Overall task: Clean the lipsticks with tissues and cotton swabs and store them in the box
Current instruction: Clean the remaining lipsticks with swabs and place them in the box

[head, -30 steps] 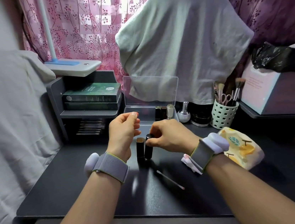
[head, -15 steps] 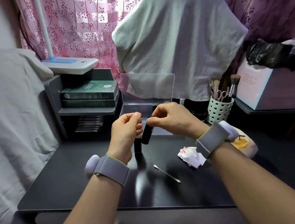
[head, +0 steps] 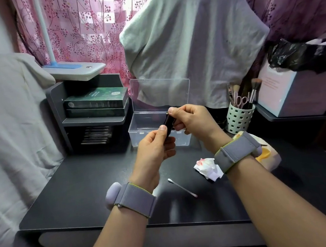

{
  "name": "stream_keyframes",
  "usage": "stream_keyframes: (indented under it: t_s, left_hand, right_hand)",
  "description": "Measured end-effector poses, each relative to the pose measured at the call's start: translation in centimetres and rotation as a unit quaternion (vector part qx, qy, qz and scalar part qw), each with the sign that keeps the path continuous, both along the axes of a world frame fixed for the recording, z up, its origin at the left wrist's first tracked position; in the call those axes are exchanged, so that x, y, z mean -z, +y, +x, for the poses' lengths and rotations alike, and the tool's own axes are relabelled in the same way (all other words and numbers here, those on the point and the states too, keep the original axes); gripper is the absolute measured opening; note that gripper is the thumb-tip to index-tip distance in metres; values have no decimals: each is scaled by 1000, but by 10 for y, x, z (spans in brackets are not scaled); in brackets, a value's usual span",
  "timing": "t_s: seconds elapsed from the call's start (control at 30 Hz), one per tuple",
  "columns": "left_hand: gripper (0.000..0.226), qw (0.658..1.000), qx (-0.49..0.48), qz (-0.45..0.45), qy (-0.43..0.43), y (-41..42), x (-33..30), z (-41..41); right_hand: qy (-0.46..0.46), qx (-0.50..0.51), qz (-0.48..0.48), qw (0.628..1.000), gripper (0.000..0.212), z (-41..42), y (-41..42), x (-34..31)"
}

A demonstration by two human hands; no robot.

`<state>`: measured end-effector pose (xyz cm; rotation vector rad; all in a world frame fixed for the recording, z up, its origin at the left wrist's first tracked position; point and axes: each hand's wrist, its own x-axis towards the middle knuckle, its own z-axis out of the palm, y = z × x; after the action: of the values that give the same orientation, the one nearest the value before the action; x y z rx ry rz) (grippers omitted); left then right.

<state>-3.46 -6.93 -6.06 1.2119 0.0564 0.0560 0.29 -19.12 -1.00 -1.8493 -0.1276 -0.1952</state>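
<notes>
Up close, both hands grip black lipstick (head: 168,123), label unreadable

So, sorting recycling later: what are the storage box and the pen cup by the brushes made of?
The storage box looks like clear, glossy rigid plastic: the cloth shows through its lid. The pen cup looks like matte pale-green moulded plastic with square cut-outs, though coated metal is possible.

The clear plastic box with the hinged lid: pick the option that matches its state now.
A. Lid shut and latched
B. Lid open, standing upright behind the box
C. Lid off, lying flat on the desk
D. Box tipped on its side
B: the clear plastic box sits upright on the dark desk, its transparent lid raised at the back, behind the hands holding the black lipstick tube.
</notes>
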Motion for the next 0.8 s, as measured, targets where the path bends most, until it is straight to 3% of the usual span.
stream_keyframes:
  t_s: [0.23, 0.8]
  left_hand:
    - [13, 999, -15, -24, -15, -3, -3, -10]
    - [15, 996, -65, -65, 0, -7, 7, -23]
  right_hand:
    - [34, 6, 48, 998, 23, -7, -1, 5]
    - [73, 39, 129, 988, 29, -24, 12, 22]
